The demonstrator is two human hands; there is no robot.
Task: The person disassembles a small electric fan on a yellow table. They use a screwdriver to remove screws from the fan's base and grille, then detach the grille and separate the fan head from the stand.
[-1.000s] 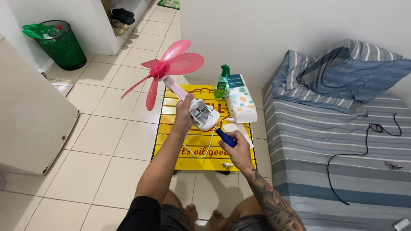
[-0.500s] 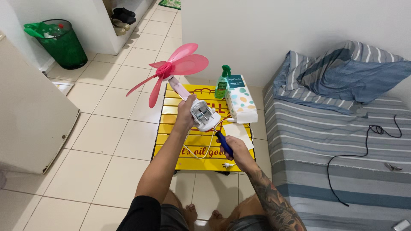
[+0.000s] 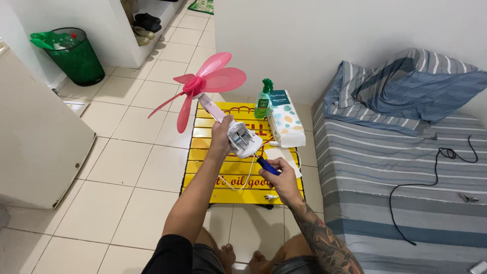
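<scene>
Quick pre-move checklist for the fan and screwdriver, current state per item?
1. Left hand grip on the pink fan stem: ok, wrapped around it, fan held above the yellow table.
2. Right hand grip on the blue screwdriver: ok.
3. Screwdriver tip seated in the fan's white base: cannot tell, tip too small to see.
4. White cord free of the hands: ok, it hangs onto the table.
5. Tissue box and green spray bottle clear of the blades: ok.
</scene>
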